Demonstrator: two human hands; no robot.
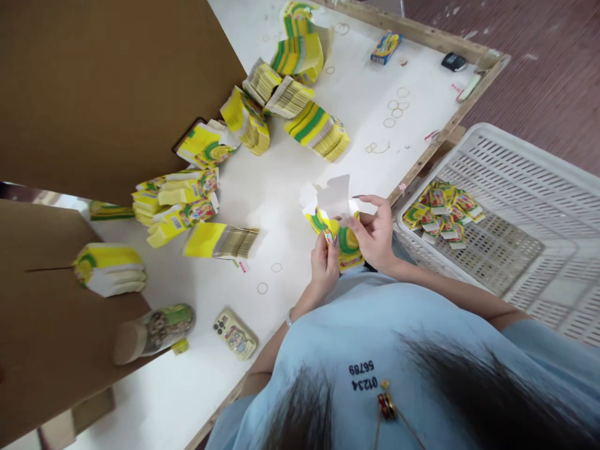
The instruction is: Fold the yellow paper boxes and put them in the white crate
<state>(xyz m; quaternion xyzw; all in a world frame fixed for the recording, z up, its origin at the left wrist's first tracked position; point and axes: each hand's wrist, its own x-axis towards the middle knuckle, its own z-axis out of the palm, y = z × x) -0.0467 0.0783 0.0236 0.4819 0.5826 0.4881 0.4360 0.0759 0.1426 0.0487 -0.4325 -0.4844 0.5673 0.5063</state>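
Note:
A yellow and green carton (349, 247) with raised white flaps is held close to my body at the table edge. My left hand (325, 259) grips its left side between thumb and fingers. My right hand (375, 234) is at its right side, the thumb against the carton by the white flap and the index finger stretched out above it. Stacks of flat yellow cartons (319, 131) lie on the white table (281, 187) beyond my hands, and more bundles (178, 200) lie to the left.
A white plastic basket (515, 181) with folded small boxes (445, 212) stands at the right. Large cardboard boxes (107, 81) stand at the left. A phone (235, 334), a jar (159, 331), a blue box (386, 47) and rubber bands (262, 288) are on the table.

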